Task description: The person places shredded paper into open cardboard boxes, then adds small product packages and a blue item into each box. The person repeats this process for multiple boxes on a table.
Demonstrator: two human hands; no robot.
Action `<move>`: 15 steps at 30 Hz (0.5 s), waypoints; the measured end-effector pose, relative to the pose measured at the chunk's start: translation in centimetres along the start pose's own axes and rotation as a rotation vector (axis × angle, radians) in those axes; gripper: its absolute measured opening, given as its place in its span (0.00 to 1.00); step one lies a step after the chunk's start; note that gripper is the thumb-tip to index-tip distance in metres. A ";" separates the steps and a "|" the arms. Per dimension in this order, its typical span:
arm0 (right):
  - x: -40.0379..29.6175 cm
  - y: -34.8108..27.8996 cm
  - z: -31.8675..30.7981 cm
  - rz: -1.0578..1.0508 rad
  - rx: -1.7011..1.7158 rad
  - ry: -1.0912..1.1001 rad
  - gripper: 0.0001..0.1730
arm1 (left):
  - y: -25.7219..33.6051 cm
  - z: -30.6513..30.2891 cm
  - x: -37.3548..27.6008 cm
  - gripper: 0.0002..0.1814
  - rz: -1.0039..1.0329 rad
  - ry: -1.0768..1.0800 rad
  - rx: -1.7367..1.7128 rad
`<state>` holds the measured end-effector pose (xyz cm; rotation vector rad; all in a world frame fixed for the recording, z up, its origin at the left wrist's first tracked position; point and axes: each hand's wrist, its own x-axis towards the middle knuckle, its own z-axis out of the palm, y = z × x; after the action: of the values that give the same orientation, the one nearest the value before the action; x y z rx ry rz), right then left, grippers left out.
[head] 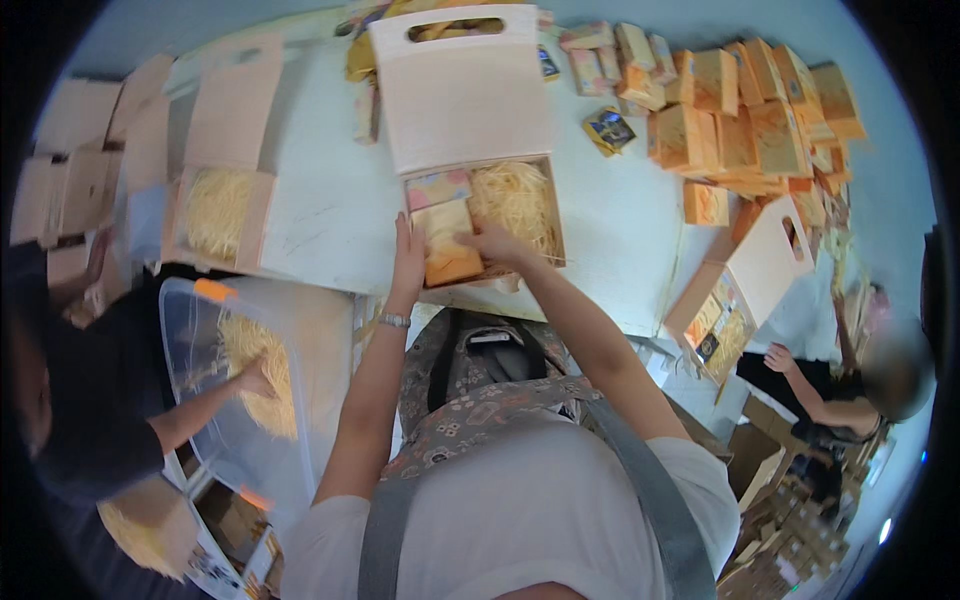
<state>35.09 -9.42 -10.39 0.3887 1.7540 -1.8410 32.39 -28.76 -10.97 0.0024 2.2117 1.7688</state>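
Observation:
An open pale pink gift box (561,225) lies before me on the white table, its lid (465,97) with a slotted handle tipped back. Pale shredded filler (514,199) fills the right side. At the left are a small floral-patterned packet (438,188) and, below it, a cream-and-orange carton (450,244). My left hand (409,255) holds the box's left wall, beside the carton. The fingers of my right hand (499,244) reach to the carton's right edge, over the filler; whether they grip it is unclear.
Orange cartons (750,135) are piled at the back right, near a gold-and-dark packet (611,131). Another open gift box (225,217) stands left. A co-worker's hand (259,379) is in a clear filler bin (232,450). At right, another person is near a filled box (709,322).

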 end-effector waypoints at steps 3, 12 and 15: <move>1.0 1.1 2.4 0.018 -0.516 0.259 0.26 | 0.4 1.6 -1.2 0.35 0.260 0.066 0.496; -2.6 -7.8 -13.2 0.099 -0.959 0.756 0.10 | 3.5 1.3 -1.6 0.31 0.375 -0.094 1.279; -2.7 -6.2 -25.9 -0.109 -1.287 0.932 0.44 | 3.5 0.9 -1.0 0.33 0.389 -0.129 1.220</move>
<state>29.32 16.41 -6.39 0.6218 3.1298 -0.1772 32.88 -27.27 -7.61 0.8054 2.9069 0.2510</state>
